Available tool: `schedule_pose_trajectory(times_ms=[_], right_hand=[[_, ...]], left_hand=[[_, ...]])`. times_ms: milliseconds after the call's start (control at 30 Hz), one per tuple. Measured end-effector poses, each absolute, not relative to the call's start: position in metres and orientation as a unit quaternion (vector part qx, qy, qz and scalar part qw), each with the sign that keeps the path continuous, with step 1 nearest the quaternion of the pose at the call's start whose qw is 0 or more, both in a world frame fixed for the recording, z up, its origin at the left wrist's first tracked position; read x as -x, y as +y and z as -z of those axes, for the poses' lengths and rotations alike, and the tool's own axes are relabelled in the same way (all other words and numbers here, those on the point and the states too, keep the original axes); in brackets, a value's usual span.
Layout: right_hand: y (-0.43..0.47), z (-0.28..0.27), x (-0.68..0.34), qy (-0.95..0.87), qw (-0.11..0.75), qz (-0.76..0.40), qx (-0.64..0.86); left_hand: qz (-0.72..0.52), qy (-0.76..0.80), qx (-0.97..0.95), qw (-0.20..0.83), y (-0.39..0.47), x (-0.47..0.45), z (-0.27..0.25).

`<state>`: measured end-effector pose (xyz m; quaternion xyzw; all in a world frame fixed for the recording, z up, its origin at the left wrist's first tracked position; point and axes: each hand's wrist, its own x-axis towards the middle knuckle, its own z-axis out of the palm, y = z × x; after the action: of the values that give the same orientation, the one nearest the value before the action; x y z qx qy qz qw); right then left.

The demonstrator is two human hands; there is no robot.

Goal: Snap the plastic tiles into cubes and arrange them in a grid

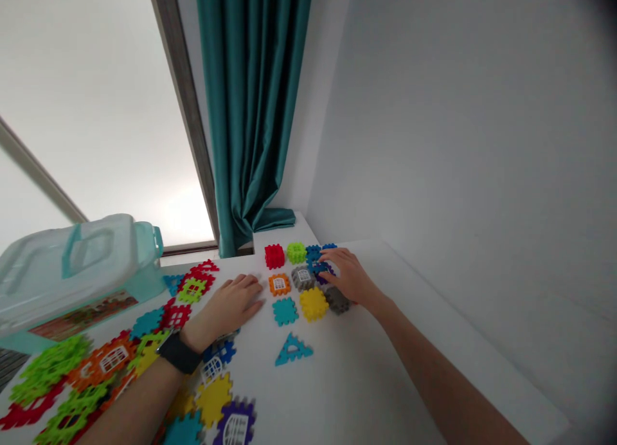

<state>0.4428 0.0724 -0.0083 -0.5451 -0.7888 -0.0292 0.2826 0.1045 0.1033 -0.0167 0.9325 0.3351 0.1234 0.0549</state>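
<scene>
My right hand point(344, 271) reaches over the far right of a group of toothed plastic building tiles. Its thumb and fingers close around a dark blue building tile point(317, 267), partly hidden by the fingers. A purple tile point(326, 276) lies under this hand, and a dark grey tile point(337, 299) sits below the palm. My left hand point(230, 307) lies on the white table with fingers stretched, holding nothing. Nearest to it are an orange tile with a white window point(279, 285) and a light blue tile point(285, 311).
Red point(274, 256), lime point(296, 253), grey point(303, 278) and yellow point(313, 304) tiles stand in the group. A light blue triangle point(293, 350) lies nearer. Many mixed tiles point(108, 361) cover the left, before a lidded plastic box point(72, 271). A wall point(457, 175) borders the right.
</scene>
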Motion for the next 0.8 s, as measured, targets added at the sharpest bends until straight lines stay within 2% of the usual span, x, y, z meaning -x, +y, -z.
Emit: schedule_pose_trajectory(times_ms=[267,800], right_hand=[[0.111,0.005,-0.463,-0.756,0.23,-0.002,0.613],[0.148,0.013,-0.472,-0.762,0.164,-0.042,0.625]], left_hand=[[-0.127,0.358,-0.923,0.057,0.102,-0.107,0.022],[-0.136,0.351,-0.925,0.056,0.107,-0.104,0.026]])
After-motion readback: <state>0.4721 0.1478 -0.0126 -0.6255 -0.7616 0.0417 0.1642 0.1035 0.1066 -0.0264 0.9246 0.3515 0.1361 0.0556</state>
